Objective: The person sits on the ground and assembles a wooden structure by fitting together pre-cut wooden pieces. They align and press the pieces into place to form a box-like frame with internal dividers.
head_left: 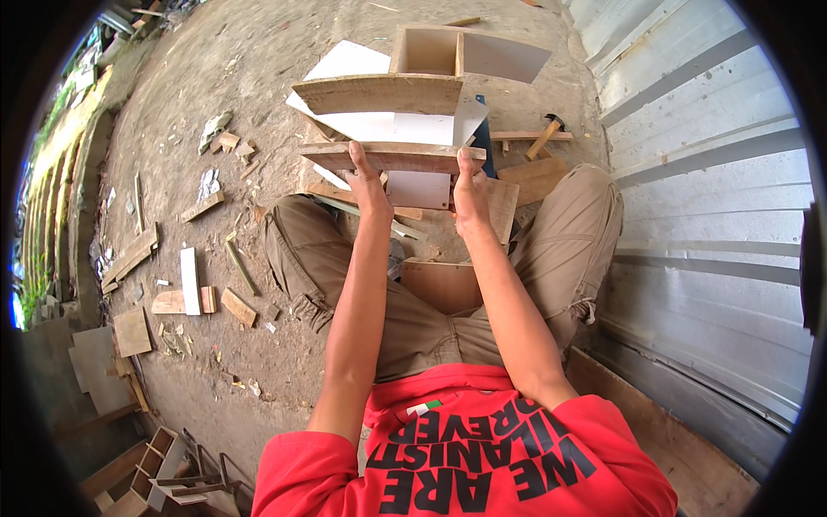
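Note:
Both hands grip a wooden piece with a long brown plank edge, held out in front of my knees. My left hand is closed round its left part, thumb on top. Near its right end my right hand is closed the same way. A white panel shows below the plank between my hands; whether it is joined to it I cannot tell. Just beyond stands a wooden assembly with a rough front board, white faces and an open box compartment.
A hammer lies by the right knee, near a blue object. Wood offcuts and a white strip are scattered at left. Corrugated metal wall stands close on the right. Wooden frames sit at lower left.

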{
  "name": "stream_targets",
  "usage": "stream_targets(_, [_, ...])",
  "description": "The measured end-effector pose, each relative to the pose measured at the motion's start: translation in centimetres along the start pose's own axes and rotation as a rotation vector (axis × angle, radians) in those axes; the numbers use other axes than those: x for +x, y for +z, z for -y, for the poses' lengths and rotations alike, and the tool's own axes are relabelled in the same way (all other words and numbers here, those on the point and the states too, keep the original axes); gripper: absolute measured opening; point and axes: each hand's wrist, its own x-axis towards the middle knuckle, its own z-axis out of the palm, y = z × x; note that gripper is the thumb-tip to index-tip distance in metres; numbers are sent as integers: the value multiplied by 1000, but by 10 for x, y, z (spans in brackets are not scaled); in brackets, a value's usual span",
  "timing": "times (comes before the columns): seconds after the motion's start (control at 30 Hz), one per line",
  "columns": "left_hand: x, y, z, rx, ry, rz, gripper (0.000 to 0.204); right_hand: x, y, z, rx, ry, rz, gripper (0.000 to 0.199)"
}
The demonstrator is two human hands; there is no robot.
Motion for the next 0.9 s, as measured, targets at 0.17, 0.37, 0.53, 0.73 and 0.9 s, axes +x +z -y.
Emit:
stream_targets(0.17, [-4,2,0,26,-25,22,120,3,-2,-8,14,7,-34,95])
stream_targets(0.37, [-10,8,0,3,-41,5,118,9,-14,-11,41,28,53,100])
stream_targets(0.53, [-14,7,0,9,-4,14,119,4,-11,-10,45,-1,-21,101])
stream_targets(0.73, [-12,6,2,0,-11,2,121,10,-15,-16,77,53,35,98])
stream_targets(0.9, [-22,13,-6,-23,-41,11,122,12,-16,-23,129,42,16,92])
